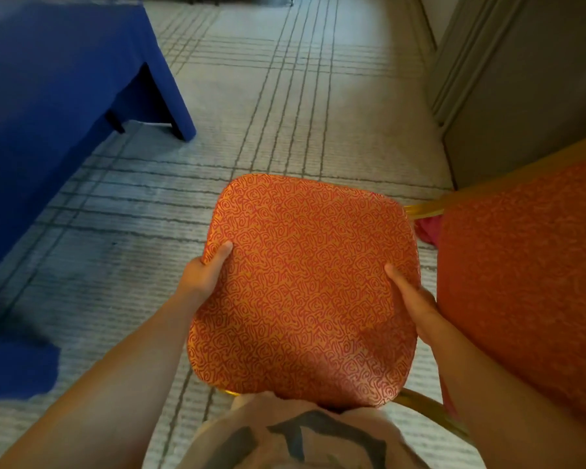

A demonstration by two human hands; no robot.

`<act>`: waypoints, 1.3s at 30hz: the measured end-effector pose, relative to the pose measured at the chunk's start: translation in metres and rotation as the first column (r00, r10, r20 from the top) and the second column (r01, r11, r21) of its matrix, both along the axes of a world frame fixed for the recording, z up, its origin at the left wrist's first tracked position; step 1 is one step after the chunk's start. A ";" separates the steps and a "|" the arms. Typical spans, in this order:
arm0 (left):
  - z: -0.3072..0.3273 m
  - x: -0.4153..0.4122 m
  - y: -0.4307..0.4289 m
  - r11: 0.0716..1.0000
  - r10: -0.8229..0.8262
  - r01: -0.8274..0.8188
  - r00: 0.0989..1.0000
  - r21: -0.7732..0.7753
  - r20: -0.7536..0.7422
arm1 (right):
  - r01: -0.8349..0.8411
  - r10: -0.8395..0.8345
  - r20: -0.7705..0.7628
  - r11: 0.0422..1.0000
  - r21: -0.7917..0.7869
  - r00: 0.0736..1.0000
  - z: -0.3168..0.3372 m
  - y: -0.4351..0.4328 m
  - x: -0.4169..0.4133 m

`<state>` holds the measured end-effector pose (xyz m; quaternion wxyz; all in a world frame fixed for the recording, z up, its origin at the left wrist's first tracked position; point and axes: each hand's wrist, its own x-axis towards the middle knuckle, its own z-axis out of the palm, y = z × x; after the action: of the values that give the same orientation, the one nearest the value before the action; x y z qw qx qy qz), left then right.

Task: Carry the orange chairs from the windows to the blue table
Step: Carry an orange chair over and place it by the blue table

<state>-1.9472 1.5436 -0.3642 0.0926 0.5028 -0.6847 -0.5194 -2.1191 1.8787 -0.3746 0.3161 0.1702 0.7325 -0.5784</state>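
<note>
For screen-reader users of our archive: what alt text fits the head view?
The left hand and right hand grip an orange chair by the sides of its patterned seat, thumbs on top. A blue table stands ahead on the left and a second orange chair close on the right.

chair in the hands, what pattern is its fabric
The chair is orange with dense red squiggly swirls all over, seen best in the head view.

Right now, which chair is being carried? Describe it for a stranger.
Right of the blue table, over the striped carpet, are two orange chairs. The carried chair is central, held at both sides by the left hand and right hand. Bold red squiggles set it apart from the plainer chair at far right.
</note>
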 end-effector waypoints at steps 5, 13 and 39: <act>0.017 -0.092 -0.076 0.999 -0.025 0.024 0.999 -0.038 -0.037 | 0.020 -0.021 -0.065 1.000 -0.012 0.998 0.019 -0.066 -0.090; -0.008 -0.248 -0.152 0.998 -0.044 0.045 0.998 0.034 -0.047 | 0.035 -0.033 -0.048 0.999 0.038 0.998 0.004 -0.145 -0.241; 0.001 -0.680 -0.546 0.996 0.036 -0.038 0.999 0.084 0.029 | -0.018 0.018 0.022 1.000 0.005 1.000 -0.013 -0.558 -0.688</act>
<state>-2.6269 0.9977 -0.3627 0.0712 0.5260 -0.6539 -0.5392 -2.8067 1.3203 -0.3878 0.3290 0.1706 0.7319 -0.5719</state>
